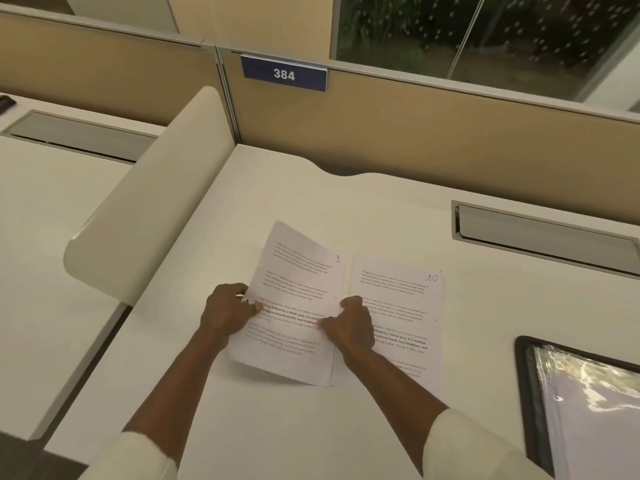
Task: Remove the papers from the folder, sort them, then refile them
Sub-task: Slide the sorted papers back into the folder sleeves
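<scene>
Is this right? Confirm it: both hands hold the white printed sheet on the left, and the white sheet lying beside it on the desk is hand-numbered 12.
Not quite. The head view shows the flat white sheet hand-numbered 10, not 12. The rest stands: the left hand and right hand both grip the white printed sheet on the left.

An open-plan office, seen at one numbered workstation. A white desk (263,209) stands enclosed by tan fabric-covered cubicle partitions (433,129) with metal trim, and a blue number plate reading "384" (284,73) hangs on the top rail. A rounded white divider panel (152,202) separates this desk from its neighbour. Grey cable-access flaps (543,233) sit recessed in the desktops. Behind the partitions runs glass walling (485,29) with foliage visible beyond.
</scene>
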Demonstrator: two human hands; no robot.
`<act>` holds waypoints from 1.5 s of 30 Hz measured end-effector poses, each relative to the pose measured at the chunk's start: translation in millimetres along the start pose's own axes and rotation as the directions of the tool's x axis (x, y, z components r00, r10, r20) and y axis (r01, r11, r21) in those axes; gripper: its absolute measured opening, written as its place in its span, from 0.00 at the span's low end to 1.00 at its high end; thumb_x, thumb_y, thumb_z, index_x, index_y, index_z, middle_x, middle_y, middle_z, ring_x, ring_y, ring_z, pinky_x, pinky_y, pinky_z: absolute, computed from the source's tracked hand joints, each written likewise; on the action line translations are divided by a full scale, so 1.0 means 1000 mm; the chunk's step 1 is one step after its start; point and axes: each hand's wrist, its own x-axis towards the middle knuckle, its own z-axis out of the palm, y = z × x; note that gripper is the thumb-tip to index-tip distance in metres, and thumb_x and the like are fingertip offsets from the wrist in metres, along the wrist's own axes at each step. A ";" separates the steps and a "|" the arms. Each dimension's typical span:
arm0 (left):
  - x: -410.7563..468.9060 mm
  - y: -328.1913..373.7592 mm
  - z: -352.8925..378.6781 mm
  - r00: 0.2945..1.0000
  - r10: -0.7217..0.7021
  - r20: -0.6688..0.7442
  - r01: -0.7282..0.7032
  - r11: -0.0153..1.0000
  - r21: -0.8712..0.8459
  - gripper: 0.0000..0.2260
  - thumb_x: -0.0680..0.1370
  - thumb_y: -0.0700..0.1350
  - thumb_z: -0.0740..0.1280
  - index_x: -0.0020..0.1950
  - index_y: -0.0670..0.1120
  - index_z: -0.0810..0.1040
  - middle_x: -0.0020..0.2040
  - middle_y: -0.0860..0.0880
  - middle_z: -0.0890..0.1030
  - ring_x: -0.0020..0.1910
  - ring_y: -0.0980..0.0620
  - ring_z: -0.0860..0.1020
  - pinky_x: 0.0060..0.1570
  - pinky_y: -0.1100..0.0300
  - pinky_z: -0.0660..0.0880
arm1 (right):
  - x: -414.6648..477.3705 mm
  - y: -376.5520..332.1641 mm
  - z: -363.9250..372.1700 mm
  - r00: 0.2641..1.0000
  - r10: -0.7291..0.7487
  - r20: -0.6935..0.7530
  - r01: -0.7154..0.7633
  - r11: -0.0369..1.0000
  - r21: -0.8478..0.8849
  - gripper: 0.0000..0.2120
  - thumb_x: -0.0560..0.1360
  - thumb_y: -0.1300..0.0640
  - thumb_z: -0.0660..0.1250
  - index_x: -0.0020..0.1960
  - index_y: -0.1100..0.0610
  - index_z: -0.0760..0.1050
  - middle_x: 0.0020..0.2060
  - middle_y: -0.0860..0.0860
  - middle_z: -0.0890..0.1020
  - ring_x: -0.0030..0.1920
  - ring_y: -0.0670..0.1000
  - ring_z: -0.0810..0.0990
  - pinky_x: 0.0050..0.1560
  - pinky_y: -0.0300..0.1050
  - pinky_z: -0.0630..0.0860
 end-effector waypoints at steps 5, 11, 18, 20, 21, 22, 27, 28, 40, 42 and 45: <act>-0.045 0.002 -0.027 0.996 0.056 0.068 -0.041 0.978 -0.206 0.11 0.75 0.37 0.79 0.56 0.43 0.85 0.47 0.47 0.89 0.44 0.45 0.89 0.49 0.46 0.84 | -0.002 0.008 -0.004 1.000 0.010 0.028 -0.017 0.957 0.288 0.34 0.66 0.35 0.81 0.63 0.50 0.72 0.56 0.46 0.80 0.55 0.51 0.83 0.55 0.56 0.83; -0.083 0.005 -0.030 0.989 0.071 0.127 -0.034 0.961 -0.275 0.11 0.75 0.37 0.79 0.56 0.43 0.85 0.47 0.47 0.89 0.44 0.45 0.89 0.47 0.50 0.83 | -0.021 0.031 -0.029 0.986 -0.101 0.131 0.023 0.868 0.496 0.12 0.73 0.57 0.81 0.52 0.56 0.81 0.45 0.52 0.88 0.48 0.55 0.88 0.40 0.45 0.82; -0.109 0.029 0.020 0.946 0.101 0.309 -0.016 0.963 -0.268 0.13 0.75 0.40 0.79 0.55 0.37 0.83 0.47 0.44 0.89 0.47 0.44 0.88 0.53 0.46 0.84 | -0.052 0.096 -0.099 0.994 -0.100 0.035 0.067 0.846 0.530 0.08 0.73 0.62 0.80 0.50 0.58 0.84 0.45 0.49 0.89 0.45 0.51 0.88 0.39 0.40 0.80; -0.118 0.039 0.040 0.929 0.116 0.351 -0.019 0.964 -0.266 0.13 0.75 0.42 0.79 0.54 0.36 0.82 0.47 0.43 0.89 0.47 0.43 0.88 0.55 0.43 0.84 | -0.060 0.119 -0.122 0.996 -0.088 0.017 0.066 0.842 0.535 0.07 0.73 0.62 0.80 0.49 0.58 0.84 0.44 0.50 0.89 0.44 0.51 0.88 0.40 0.43 0.79; -0.124 0.044 0.051 0.921 0.124 0.371 -0.024 0.965 -0.263 0.13 0.75 0.42 0.79 0.54 0.37 0.82 0.47 0.43 0.89 0.47 0.43 0.88 0.55 0.43 0.84 | -0.064 0.132 -0.133 0.997 -0.083 0.009 0.064 0.837 0.543 0.07 0.74 0.62 0.80 0.50 0.59 0.84 0.44 0.50 0.89 0.43 0.50 0.87 0.40 0.44 0.79; -0.130 0.050 0.062 0.913 0.131 0.387 -0.030 0.966 -0.255 0.13 0.76 0.43 0.79 0.55 0.37 0.82 0.47 0.43 0.89 0.47 0.43 0.88 0.55 0.43 0.84 | -0.069 0.143 -0.144 0.997 -0.078 0.002 0.064 0.831 0.553 0.07 0.74 0.62 0.79 0.50 0.59 0.83 0.44 0.50 0.89 0.42 0.50 0.87 0.39 0.44 0.78; -0.174 0.074 0.128 0.870 0.161 0.466 -0.066 0.975 -0.213 0.12 0.76 0.43 0.78 0.55 0.38 0.83 0.48 0.45 0.89 0.47 0.45 0.89 0.54 0.44 0.84 | -0.091 0.210 -0.196 0.998 -0.031 -0.049 0.055 0.785 0.617 0.06 0.75 0.64 0.77 0.51 0.61 0.82 0.43 0.53 0.89 0.40 0.50 0.87 0.37 0.42 0.77; -0.185 0.078 0.143 0.867 0.162 0.472 -0.070 0.976 -0.206 0.12 0.76 0.43 0.79 0.55 0.39 0.83 0.48 0.46 0.89 0.48 0.46 0.89 0.52 0.46 0.83 | -0.095 0.224 -0.206 0.998 -0.015 -0.060 0.050 0.767 0.639 0.07 0.75 0.65 0.77 0.51 0.61 0.82 0.42 0.54 0.89 0.40 0.50 0.87 0.36 0.42 0.77; -0.325 0.121 0.326 0.871 0.155 0.467 -0.111 0.986 -0.122 0.11 0.75 0.44 0.80 0.53 0.41 0.85 0.45 0.47 0.89 0.44 0.46 0.89 0.50 0.50 0.82 | -0.118 0.401 -0.342 0.994 0.048 -0.095 0.031 0.724 0.689 0.09 0.74 0.64 0.79 0.52 0.61 0.82 0.43 0.53 0.89 0.40 0.48 0.87 0.36 0.42 0.77; -0.343 0.125 0.353 0.879 0.147 0.454 -0.108 0.988 -0.110 0.12 0.75 0.48 0.80 0.53 0.43 0.86 0.46 0.49 0.89 0.44 0.48 0.89 0.48 0.52 0.82 | -0.120 0.425 -0.361 0.994 0.056 -0.090 0.021 0.729 0.684 0.09 0.74 0.64 0.79 0.52 0.61 0.82 0.43 0.52 0.89 0.41 0.49 0.88 0.36 0.41 0.77; -0.365 0.132 0.386 0.878 0.154 0.452 -0.122 0.987 -0.101 0.11 0.75 0.50 0.79 0.56 0.49 0.86 0.47 0.53 0.89 0.45 0.50 0.89 0.51 0.50 0.83 | -0.123 0.455 -0.385 0.996 0.063 -0.070 0.001 0.734 0.679 0.10 0.74 0.63 0.79 0.53 0.60 0.82 0.44 0.53 0.89 0.43 0.50 0.88 0.38 0.41 0.78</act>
